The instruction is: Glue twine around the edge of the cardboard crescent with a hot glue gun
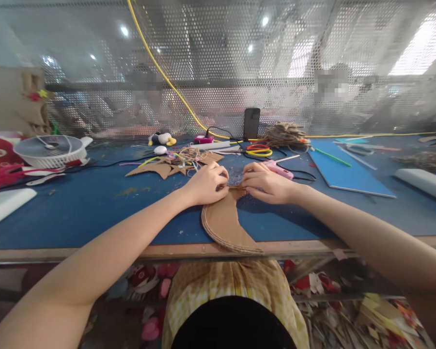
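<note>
A crescent moon cut from layered brown cardboard [225, 220] lies flat on the blue tabletop, its lower tip reaching the front edge. My left hand [209, 184] is closed, with fingertips pinching the crescent's upper edge. Opposite it, my right hand [263, 183] pinches the same upper end, fingers curled close together. Something thin seems to run along the edge between the fingertips, too small to make out. Just behind my right hand rests a pink glue gun [279, 169], partly hidden by the fingers.
Cardboard cutouts [154, 169] and tangled twine lie beyond my left hand. Orange-and-yellow-handled scissors [258, 150], an upright phone [252, 123] and a twine bundle [285, 135] stand behind. A blue board [349, 169] is right; a white reel [51, 150] is left. Perforated metal screens the back.
</note>
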`<move>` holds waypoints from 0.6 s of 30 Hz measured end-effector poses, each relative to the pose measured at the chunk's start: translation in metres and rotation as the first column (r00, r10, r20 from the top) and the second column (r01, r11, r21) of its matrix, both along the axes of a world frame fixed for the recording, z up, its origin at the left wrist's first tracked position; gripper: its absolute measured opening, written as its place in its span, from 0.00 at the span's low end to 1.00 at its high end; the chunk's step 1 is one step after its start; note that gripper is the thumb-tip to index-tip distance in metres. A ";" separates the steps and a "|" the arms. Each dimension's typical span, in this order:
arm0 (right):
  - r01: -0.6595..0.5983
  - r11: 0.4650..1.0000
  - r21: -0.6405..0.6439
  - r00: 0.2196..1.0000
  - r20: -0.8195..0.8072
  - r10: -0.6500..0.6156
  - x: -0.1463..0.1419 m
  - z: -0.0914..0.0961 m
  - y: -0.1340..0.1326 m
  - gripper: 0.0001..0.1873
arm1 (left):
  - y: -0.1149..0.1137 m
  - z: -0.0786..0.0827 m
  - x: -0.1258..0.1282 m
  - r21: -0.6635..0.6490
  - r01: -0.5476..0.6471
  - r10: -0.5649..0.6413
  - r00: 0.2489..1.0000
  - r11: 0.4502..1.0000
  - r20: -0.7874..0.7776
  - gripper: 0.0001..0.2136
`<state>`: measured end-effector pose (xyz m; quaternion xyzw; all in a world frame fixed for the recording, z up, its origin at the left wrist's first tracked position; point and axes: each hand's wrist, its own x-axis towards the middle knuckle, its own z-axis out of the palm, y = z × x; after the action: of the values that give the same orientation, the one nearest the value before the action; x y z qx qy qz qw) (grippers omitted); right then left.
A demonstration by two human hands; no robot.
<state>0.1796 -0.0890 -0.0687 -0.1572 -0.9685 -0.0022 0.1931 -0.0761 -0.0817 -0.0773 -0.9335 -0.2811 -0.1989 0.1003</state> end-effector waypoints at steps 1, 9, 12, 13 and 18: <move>0.002 1.000 -0.001 1.000 0.000 -0.002 0.000 0.000 0.000 0.17 | 0.000 0.000 0.000 -0.005 0.001 -0.001 1.000 1.000 0.001 0.12; 0.014 1.000 -0.004 1.000 0.002 -0.014 -0.002 0.000 -0.002 0.17 | 0.000 -0.001 0.001 -0.034 -0.003 0.003 1.000 0.999 -0.006 0.11; 0.021 1.000 0.011 1.000 0.001 -0.021 -0.003 0.000 -0.002 0.17 | 0.000 -0.001 0.000 -0.038 0.003 -0.003 1.000 0.999 -0.004 0.11; 0.022 1.000 0.017 1.000 0.001 -0.022 -0.003 -0.001 -0.002 0.17 | 0.001 -0.001 0.000 -0.040 0.004 -0.004 1.000 0.999 -0.002 0.11; 0.036 0.998 0.054 0.999 0.024 -0.037 -0.005 -0.002 -0.003 0.16 | 0.001 -0.001 0.000 -0.047 0.002 -0.002 1.000 0.999 0.001 0.11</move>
<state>0.1744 -0.0922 -0.0709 -0.1695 -0.9674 -0.0337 0.1851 -0.0761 -0.0812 -0.0786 -0.9358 -0.2848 -0.1927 0.0778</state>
